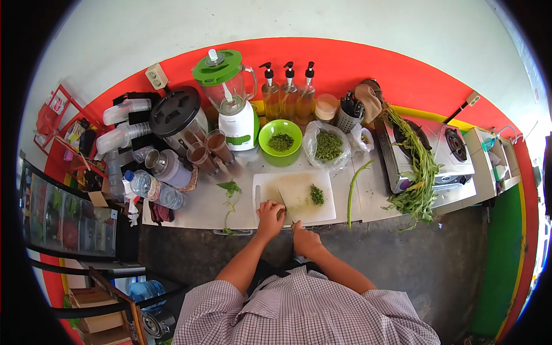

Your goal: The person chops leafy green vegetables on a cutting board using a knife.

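Observation:
A white cutting board (263, 183) lies near the counter's front edge. My right hand (307, 240) is closed round the handle of a knife (287, 205), whose blade slants across the board towards the back left. Beside the blade, my left hand (270, 218) presses down on the board's front edge with curled fingers. What is under those fingertips is hidden. A small heap of chopped greens (317, 195) sits on the board's right side. Left of the board is a leafy sprig (230, 202); to its right lies a long green pod or stem (352, 195).
Behind the board stand a green bowl (265, 134) and a plastic bag (311, 150), both holding cut greens. A blender (238, 127) and pump bottles (289, 98) line the wall. Leafy stalks (422, 175) drape over a gas stove (451, 155). Leftward are glasses (201, 156) and a water bottle (155, 190).

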A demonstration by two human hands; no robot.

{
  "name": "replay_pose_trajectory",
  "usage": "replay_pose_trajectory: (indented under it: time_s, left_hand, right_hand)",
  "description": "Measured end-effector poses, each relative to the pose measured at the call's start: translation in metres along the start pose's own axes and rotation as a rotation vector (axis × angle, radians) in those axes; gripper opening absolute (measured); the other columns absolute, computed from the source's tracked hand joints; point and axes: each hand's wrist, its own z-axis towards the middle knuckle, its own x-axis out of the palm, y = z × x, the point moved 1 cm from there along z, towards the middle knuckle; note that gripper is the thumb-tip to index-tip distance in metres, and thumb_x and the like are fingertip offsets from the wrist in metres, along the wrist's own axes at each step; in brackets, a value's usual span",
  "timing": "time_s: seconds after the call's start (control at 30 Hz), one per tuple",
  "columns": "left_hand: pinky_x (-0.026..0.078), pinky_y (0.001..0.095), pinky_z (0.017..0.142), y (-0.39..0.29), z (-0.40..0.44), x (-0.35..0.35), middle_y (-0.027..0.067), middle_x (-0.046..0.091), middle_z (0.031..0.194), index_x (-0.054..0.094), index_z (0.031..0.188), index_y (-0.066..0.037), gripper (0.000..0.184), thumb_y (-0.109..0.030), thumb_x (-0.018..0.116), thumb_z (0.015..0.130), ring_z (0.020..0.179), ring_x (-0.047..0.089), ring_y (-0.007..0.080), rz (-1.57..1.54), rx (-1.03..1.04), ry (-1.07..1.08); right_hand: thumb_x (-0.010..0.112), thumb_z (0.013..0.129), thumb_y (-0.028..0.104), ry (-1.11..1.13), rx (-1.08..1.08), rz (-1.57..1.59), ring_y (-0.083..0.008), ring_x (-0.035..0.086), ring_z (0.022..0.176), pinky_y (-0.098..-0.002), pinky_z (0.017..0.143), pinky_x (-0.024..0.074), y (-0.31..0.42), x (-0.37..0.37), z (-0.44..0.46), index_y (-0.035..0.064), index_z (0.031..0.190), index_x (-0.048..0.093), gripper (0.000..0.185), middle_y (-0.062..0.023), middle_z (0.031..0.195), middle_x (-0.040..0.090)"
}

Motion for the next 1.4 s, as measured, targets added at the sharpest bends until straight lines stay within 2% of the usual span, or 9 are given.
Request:
replay_pose_trajectory:
  time_s: [0.3, 0.47, 0.6, 0.67, 0.8, 1.0, 1.17, 1.3, 1.4]
  left_hand:
    - [0.036, 0.0457, 0.092, 0.003, -0.005, 0.004, 0.0038, 0.059, 0.104, 0.072, 0.097, -0.012, 0.016, -0.012, 0.076, 0.082, 0.109, 0.051, 0.0296, -0.024, -0.026, -0.075]
    - [0.036, 0.0450, 0.092, 0.005, -0.006, 0.001, 0.0036, 0.060, 0.103, 0.072, 0.096, -0.011, 0.015, -0.011, 0.076, 0.082, 0.108, 0.052, 0.0300, -0.052, 0.000, -0.060]
    - [0.038, 0.0465, 0.091, 0.007, -0.005, 0.005, 0.0052, 0.061, 0.100, 0.072, 0.096, -0.011, 0.016, -0.011, 0.076, 0.081, 0.105, 0.053, 0.0315, -0.040, -0.003, -0.088]
    - [0.038, 0.0465, 0.091, 0.006, -0.006, 0.005, 0.0054, 0.061, 0.100, 0.072, 0.096, -0.011, 0.015, -0.011, 0.076, 0.081, 0.105, 0.053, 0.0316, -0.036, -0.011, -0.096]
    - [0.039, 0.0463, 0.091, 0.010, -0.006, 0.008, 0.0055, 0.062, 0.100, 0.072, 0.095, -0.010, 0.014, -0.010, 0.075, 0.081, 0.105, 0.053, 0.0317, -0.041, -0.018, -0.086]
    - [0.039, 0.0460, 0.091, 0.011, -0.006, 0.004, 0.0059, 0.062, 0.098, 0.071, 0.094, -0.009, 0.013, -0.009, 0.075, 0.081, 0.105, 0.053, 0.0317, -0.067, 0.010, -0.091]
    - [0.039, 0.0459, 0.092, 0.010, -0.006, 0.002, 0.0068, 0.062, 0.099, 0.071, 0.094, -0.008, 0.014, -0.007, 0.074, 0.081, 0.104, 0.054, 0.0317, -0.065, -0.009, -0.080]
    - [0.045, 0.0449, 0.087, 0.019, -0.005, -0.004, 0.0079, 0.062, 0.094, 0.071, 0.089, -0.006, 0.009, -0.005, 0.072, 0.080, 0.099, 0.056, 0.0320, -0.153, 0.062, -0.089]
    - [0.049, 0.0437, 0.087, 0.016, -0.008, -0.010, 0.0100, 0.063, 0.091, 0.071, 0.087, -0.003, 0.008, -0.002, 0.070, 0.079, 0.098, 0.058, 0.0328, -0.209, 0.066, -0.084]
  right_hand:
    - [0.063, 0.087, 0.014, 0.015, 0.026, 0.075, -0.0439, 0.072, 0.098, -0.0503, 0.087, 0.0571, -0.002, 0.013, 0.000, -0.0078, 0.130, 0.035, 0.056, -0.0283, 0.105, 0.072]
    - [0.061, 0.087, 0.014, 0.060, -0.009, 0.043, -0.0436, 0.072, 0.097, -0.0501, 0.087, 0.0570, 0.002, -0.014, 0.004, -0.0100, 0.143, 0.026, 0.070, -0.0292, 0.104, 0.071]
    - [0.059, 0.088, 0.013, 0.041, 0.037, 0.079, -0.0434, 0.072, 0.097, -0.0497, 0.086, 0.0573, 0.002, 0.012, -0.005, -0.0102, 0.146, 0.024, 0.072, -0.0295, 0.104, 0.071]
    - [0.058, 0.091, 0.015, -0.002, 0.039, 0.034, -0.0409, 0.072, 0.101, -0.0479, 0.085, 0.0583, 0.002, 0.017, -0.002, -0.0086, 0.135, 0.033, 0.056, -0.0261, 0.107, 0.072]
    - [0.058, 0.091, 0.015, 0.052, 0.023, 0.016, -0.0415, 0.072, 0.101, -0.0485, 0.086, 0.0581, 0.004, -0.007, -0.003, -0.0095, 0.137, 0.031, 0.059, -0.0269, 0.106, 0.072]
    - [0.057, 0.091, 0.014, 0.006, 0.054, 0.045, -0.0422, 0.072, 0.099, -0.0498, 0.084, 0.0583, 0.009, 0.019, -0.005, -0.0090, 0.137, 0.031, 0.057, -0.0277, 0.103, 0.072]
    - [0.063, 0.088, 0.017, -0.128, -0.018, 0.108, -0.0468, 0.071, 0.092, -0.0535, 0.081, 0.0581, 0.002, 0.016, 0.011, -0.0075, 0.138, 0.031, 0.064, -0.0314, 0.098, 0.070]
    - [0.065, 0.087, 0.017, -0.175, 0.066, 0.163, -0.0478, 0.071, 0.090, -0.0550, 0.079, 0.0579, 0.013, 0.016, -0.002, -0.0071, 0.139, 0.030, 0.066, -0.0320, 0.096, 0.070]
    - [0.054, 0.092, 0.013, -0.199, 0.059, 0.155, -0.0436, 0.073, 0.085, -0.0529, 0.076, 0.0593, 0.020, 0.024, -0.013, -0.0059, 0.138, 0.032, 0.055, -0.0268, 0.092, 0.072]
